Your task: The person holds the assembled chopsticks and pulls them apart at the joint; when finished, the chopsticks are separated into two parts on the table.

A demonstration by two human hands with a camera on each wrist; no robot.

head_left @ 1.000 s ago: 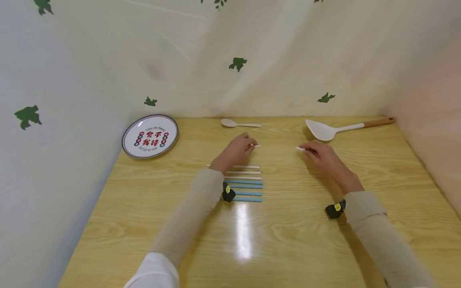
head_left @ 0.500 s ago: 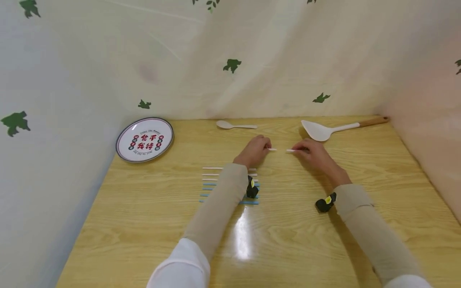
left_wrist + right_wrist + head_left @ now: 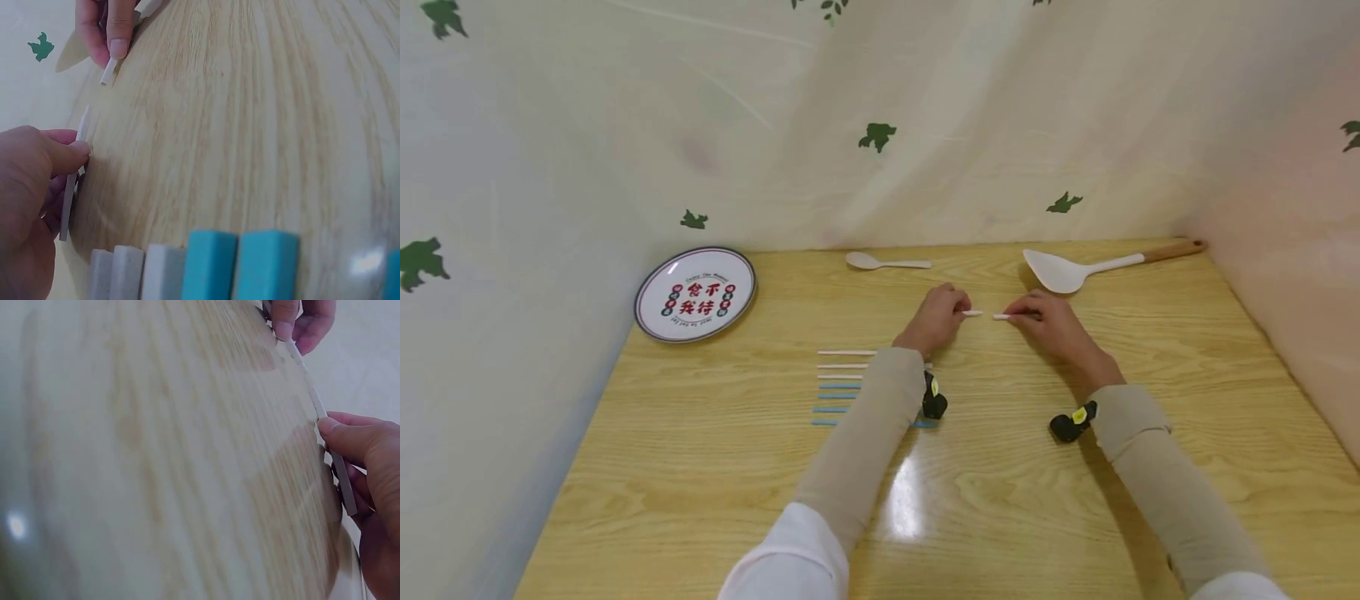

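Note:
Two short white chopstick pieces are held nearly in line over the table, a small gap between their ends in the head view. My left hand [image 3: 936, 317] pinches the left chopstick piece [image 3: 70, 206] between thumb and fingers; its narrower tip points to the right hand. My right hand [image 3: 1051, 323] pinches the right chopstick piece [image 3: 342, 481], its blunt end facing left. Parts of both pieces are hidden by the fingers. Below the left hand lies a row of white chopsticks [image 3: 835, 352] and blue chopsticks [image 3: 831, 422], partly covered by the left sleeve.
A round plate [image 3: 730, 310] with red characters stands at the back left of the wooden table [image 3: 1000, 500]. Along the back edge lie a pale spoon [image 3: 865, 262] and a white spatula [image 3: 1056, 271] with a wooden handle. Cloth walls [image 3: 760, 150] enclose the table's sides and back.
My left hand has moved right with its chopstick piece, closing most of the gap to the right-hand piece. The left sleeve now covers the middle of the row. The head view has shifted slightly.

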